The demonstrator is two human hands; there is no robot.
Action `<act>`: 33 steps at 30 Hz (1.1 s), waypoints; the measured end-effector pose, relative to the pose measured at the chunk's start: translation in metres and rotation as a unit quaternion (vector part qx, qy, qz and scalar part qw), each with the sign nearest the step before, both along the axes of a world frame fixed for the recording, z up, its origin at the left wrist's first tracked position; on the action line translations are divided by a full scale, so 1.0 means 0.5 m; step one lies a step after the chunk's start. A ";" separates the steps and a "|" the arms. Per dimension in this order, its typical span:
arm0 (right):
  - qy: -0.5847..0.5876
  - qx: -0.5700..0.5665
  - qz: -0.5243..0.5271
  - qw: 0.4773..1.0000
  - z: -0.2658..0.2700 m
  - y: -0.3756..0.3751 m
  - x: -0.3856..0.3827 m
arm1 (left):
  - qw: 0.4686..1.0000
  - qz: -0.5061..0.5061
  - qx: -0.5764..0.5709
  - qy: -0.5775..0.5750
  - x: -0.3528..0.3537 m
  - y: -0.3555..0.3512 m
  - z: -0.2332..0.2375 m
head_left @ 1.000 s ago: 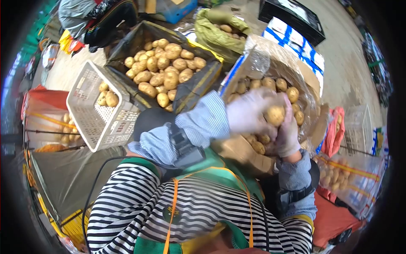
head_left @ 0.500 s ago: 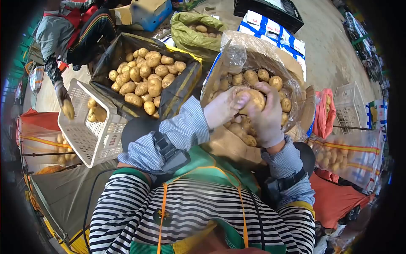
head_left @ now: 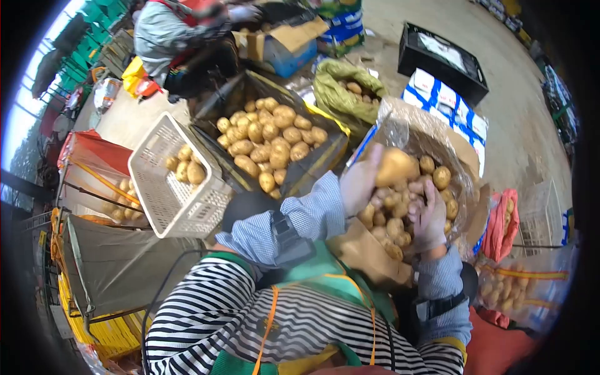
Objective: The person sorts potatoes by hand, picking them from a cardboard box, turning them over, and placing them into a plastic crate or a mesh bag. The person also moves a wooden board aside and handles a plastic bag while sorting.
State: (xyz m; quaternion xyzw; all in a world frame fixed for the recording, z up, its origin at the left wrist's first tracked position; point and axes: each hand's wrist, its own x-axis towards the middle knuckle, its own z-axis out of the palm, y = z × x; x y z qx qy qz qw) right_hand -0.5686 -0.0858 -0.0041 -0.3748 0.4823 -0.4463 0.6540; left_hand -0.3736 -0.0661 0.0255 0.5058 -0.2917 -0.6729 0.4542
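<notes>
My left hand grips a large, motion-blurred potato above the left side of a cardboard box. The box has a clear plastic liner and holds many loose potatoes. Lower and to the right, my right hand is over those potatoes with its fingers apart. Whether its fingertips touch one is hard to see. Left of the box stands a black-lined container heaped with potatoes. A white plastic crate beside it holds several potatoes.
A green sack of potatoes stands behind the box, near a blue-and-white carton and a black crate. A person in a grey jacket is at the upper left. Potato bags stand at the right.
Both hands held the potato before; now my left hand alone has it and my right hand has dropped to the potatoes in the box. The view has shifted; the other person's hand has left the white crate.
</notes>
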 end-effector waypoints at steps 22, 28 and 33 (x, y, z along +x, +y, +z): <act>0.508 -0.173 0.319 0.781 -0.138 0.010 -0.040 | 0.964 -0.139 -0.195 -0.116 0.031 -0.018 -0.083; 0.636 -0.002 0.482 0.602 -0.396 -0.029 -0.107 | 0.975 -0.161 -0.075 -0.130 0.018 -0.017 -0.087; 0.707 -0.005 0.498 0.502 -0.414 -0.010 -0.079 | 0.976 -0.167 -0.054 -0.127 0.031 -0.021 -0.121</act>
